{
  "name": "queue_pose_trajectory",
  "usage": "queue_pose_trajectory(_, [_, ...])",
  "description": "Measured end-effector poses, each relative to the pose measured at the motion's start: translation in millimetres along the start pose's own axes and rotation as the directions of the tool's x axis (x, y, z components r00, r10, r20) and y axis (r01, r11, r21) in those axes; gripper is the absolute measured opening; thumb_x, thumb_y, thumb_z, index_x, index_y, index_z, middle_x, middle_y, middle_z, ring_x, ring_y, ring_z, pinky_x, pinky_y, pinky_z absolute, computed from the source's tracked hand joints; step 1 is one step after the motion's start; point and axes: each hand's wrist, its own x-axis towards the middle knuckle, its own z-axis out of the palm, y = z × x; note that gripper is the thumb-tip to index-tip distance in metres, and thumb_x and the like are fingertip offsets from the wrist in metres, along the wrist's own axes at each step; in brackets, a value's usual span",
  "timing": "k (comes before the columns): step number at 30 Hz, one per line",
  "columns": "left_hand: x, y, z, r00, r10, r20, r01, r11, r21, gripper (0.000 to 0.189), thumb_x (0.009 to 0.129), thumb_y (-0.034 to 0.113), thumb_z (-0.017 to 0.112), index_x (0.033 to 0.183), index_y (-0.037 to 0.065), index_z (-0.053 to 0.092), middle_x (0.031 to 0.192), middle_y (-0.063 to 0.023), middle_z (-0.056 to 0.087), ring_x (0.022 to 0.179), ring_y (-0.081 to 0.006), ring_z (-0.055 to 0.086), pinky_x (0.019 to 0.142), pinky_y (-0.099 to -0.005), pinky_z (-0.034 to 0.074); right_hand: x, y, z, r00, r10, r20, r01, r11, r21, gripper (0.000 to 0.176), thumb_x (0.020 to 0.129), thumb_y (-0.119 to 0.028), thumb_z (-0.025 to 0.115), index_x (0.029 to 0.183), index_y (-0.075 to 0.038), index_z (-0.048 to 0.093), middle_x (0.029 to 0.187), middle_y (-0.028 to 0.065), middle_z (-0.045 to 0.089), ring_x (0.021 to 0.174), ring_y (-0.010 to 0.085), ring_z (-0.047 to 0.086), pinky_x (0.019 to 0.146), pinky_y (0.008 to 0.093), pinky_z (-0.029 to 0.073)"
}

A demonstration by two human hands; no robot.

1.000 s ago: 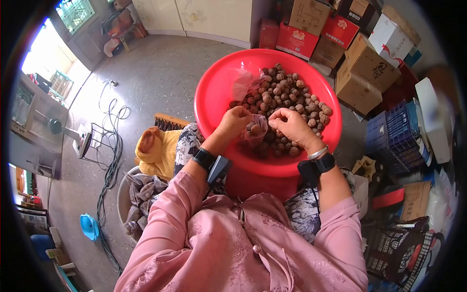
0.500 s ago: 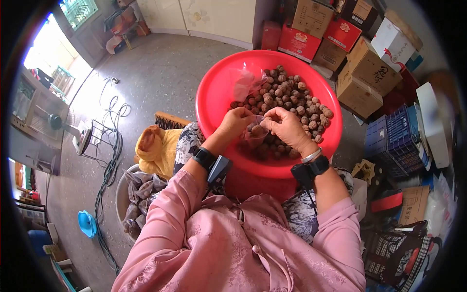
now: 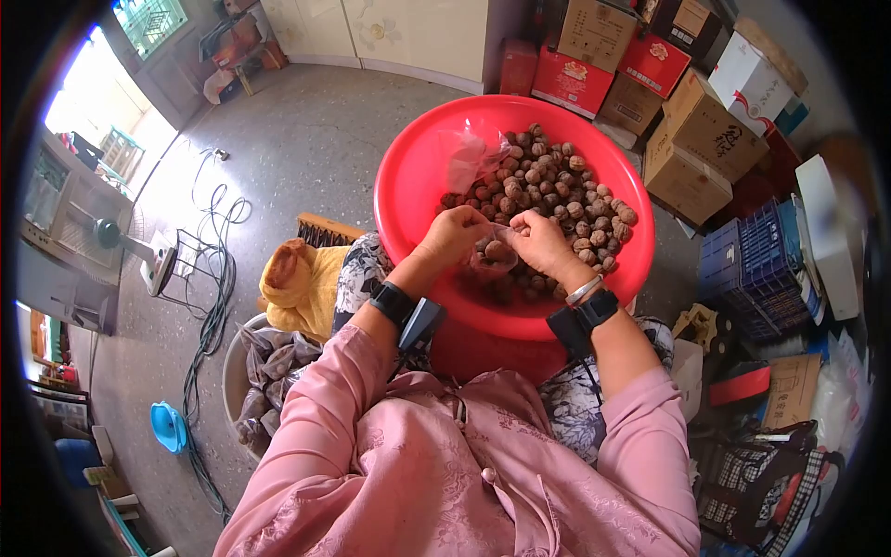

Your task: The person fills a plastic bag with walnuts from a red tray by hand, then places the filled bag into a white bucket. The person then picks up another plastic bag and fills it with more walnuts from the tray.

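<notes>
Between my hands hangs a small clear plastic bag (image 3: 494,256) with walnuts in it, over the near part of a large red basin (image 3: 408,176). My left hand (image 3: 455,237) pinches the bag's top edge on one side. On the other side my right hand (image 3: 546,245) has its thumb and fingers closed on the same edge. Loose walnuts (image 3: 566,190) heap up in the basin, mostly on its right side and under the bag. More clear plastic bags (image 3: 471,158) lie against the basin's far left inner wall.
A pale bucket (image 3: 235,390) of filled bags (image 3: 269,367) stands at my left, near a yellow cloth (image 3: 316,288) and a brush (image 3: 327,229). Cables (image 3: 200,343) and a blue bowl (image 3: 167,427) lie on the floor. Cardboard boxes (image 3: 691,148) and a blue crate (image 3: 747,269) line the right.
My hands have come slightly closer together at the bag's mouth. The right hand has turned, and the bag's top edge is now drawn between my fingers.
</notes>
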Motion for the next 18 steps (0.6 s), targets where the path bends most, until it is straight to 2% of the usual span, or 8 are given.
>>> queue_pose_trajectory(4, [-3,4,0,1.0,0.011,0.003,-0.011,0.999,0.032,0.015,0.088,0.016,0.069,0.094,0.002,0.067,0.071,-0.0022,0.062,0.057,-0.009,0.056,0.049,-0.0259,0.046,6,6,0,0.998,-0.03,0.062,0.035,0.996,-0.085,0.025,0.086,-0.025,0.069,0.089,0.0,0.066,0.076,0.0129,0.067,0.077,0.0203,0.067,0.071,0.0354,0.053])
queue_pose_trajectory(6, [-3,8,-2,0.998,-0.062,0.027,0.059,0.993,0.102,0.018,0.089,0.017,0.069,0.098,0.002,0.068,0.086,-0.0036,0.066,0.075,-0.0103,0.06,0.063,-0.0258,0.05,7,4,-1,0.987,0.091,0.131,-0.106,0.988,0.11,0.015,0.093,-0.016,0.063,0.093,-0.001,0.061,0.081,0.0072,0.067,0.063,0.0151,0.065,0.052,0.0299,0.053])
queue_pose_trajectory(7, [-3,8,-2,0.998,-0.062,0.026,0.059,0.993,0.102,0.018,0.089,0.017,0.069,0.098,0.002,0.068,0.086,-0.0036,0.066,0.075,-0.0103,0.06,0.063,-0.0258,0.05,6,2,0,0.987,0.091,0.132,-0.105,0.988,0.109,0.015,0.093,-0.016,0.063,0.093,-0.001,0.061,0.081,0.0072,0.067,0.063,0.0151,0.065,0.052,0.0299,0.053])
queue_pose_trajectory(9, [-3,8,-2,0.998,-0.061,-0.008,0.061,0.991,0.122,0.018,0.089,0.018,0.069,0.097,0.002,0.069,0.086,-0.0031,0.066,0.075,-0.0098,0.06,0.064,-0.0257,0.05,3,0,2,0.972,0.176,0.156,-0.219,0.919,0.329,0.011,0.094,-0.013,0.059,0.09,-0.003,0.059,0.079,0.0075,0.065,0.062,0.0163,0.066,0.048,0.0312,0.055])
queue_pose_trajectory(10, [-4,8,-1,0.998,-0.062,-0.008,0.062,0.991,0.122,0.018,0.089,0.018,0.069,0.097,0.002,0.069,0.086,-0.0031,0.066,0.075,-0.0098,0.06,0.064,-0.0257,0.05,5,5,6,0.972,0.176,0.157,-0.22,0.919,0.329,0.011,0.094,-0.013,0.059,0.09,-0.003,0.059,0.079,0.0075,0.065,0.062,0.0163,0.066,0.048,0.0312,0.055])
queue_pose_trajectory(12, [-6,8,2,1.0,-0.003,-0.029,0.006,0.995,0.1,0.017,0.088,0.017,0.069,0.093,0.001,0.067,0.071,-0.0035,0.064,0.057,-0.0108,0.059,0.051,-0.0273,0.049,8,14,13,0.972,0.2,0.126,-0.236,0.87,0.433,0.012,0.088,-0.014,0.064,0.082,-0.004,0.064,0.075,0.0035,0.063,0.071,0.011,0.059,0.062,0.0285,0.05])
queue_pose_trajectory(16, [-9,16,3,0.998,0.054,0.03,-0.059,0.978,0.201,0.026,0.084,0.024,0.073,0.09,0.0,0.067,0.078,-0.0085,0.064,0.06,-0.0142,0.062,0.052,-0.0293,0.05,5,10,13,0.967,0.2,0.155,-0.253,0.789,0.56,0.013,0.089,-0.015,0.066,0.082,-0.004,0.063,0.076,0.0034,0.063,0.068,0.0094,0.055,0.061,0.0269,0.048])
queue_pose_trajectory(18, [-15,22,9,0.995,0.01,0.1,-0.045,0.933,0.357,0.036,0.076,0.03,0.078,0.09,0.0,0.063,0.086,-0.0142,0.062,0.069,-0.0229,0.065,0.06,-0.034,0.053,4,5,12,0.965,0.206,0.164,-0.264,0.741,0.617,0.015,0.09,-0.015,0.067,0.082,-0.004,0.062,0.077,0.0028,0.062,0.069,0.0094,0.056,0.062,0.0265,0.047])
